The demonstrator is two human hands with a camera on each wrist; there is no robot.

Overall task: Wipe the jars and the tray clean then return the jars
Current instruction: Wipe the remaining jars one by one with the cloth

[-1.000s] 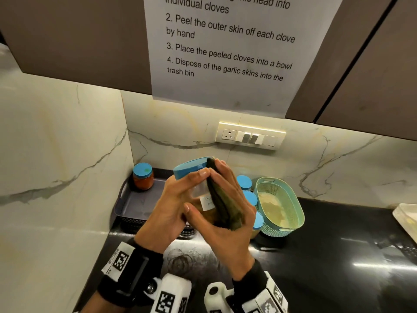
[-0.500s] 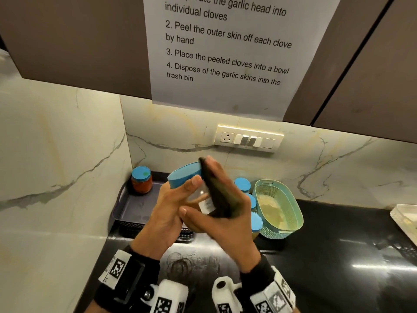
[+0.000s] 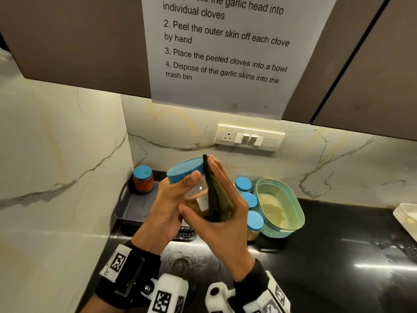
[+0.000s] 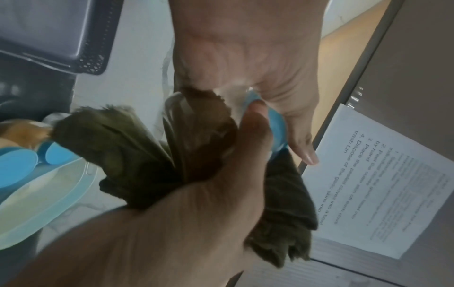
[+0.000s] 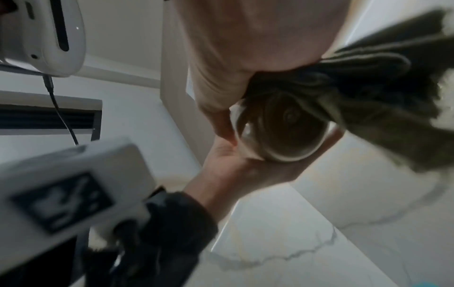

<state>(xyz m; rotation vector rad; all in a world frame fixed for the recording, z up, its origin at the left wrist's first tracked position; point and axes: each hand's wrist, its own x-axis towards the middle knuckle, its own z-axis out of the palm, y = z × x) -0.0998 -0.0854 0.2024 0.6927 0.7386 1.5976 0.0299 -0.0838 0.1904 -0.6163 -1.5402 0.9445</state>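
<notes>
My left hand (image 3: 167,213) holds a clear jar (image 3: 195,192) with a blue lid (image 3: 186,170) up over the counter, tilted. My right hand (image 3: 225,231) grips a dark green cloth (image 3: 217,199) and presses it against the jar's right side, thumb across the front. In the left wrist view the cloth (image 4: 147,147) wraps the jar below the lid (image 4: 277,132). The right wrist view shows the jar's base (image 5: 282,126) beside the cloth (image 5: 368,97). A dark grey tray (image 3: 133,206) sits in the corner and holds one red-filled jar (image 3: 142,180).
Three blue-lidded jars (image 3: 249,199) stand in a row on the black counter right of the tray. A teal basket (image 3: 279,206) stands beside them. A white container (image 3: 406,215) is at the right edge. Marble walls close in the left and back.
My right hand has slid the cloth round and up the jar's side, so the cloth is more edge-on now. The left hand keeps its hold on the jar.
</notes>
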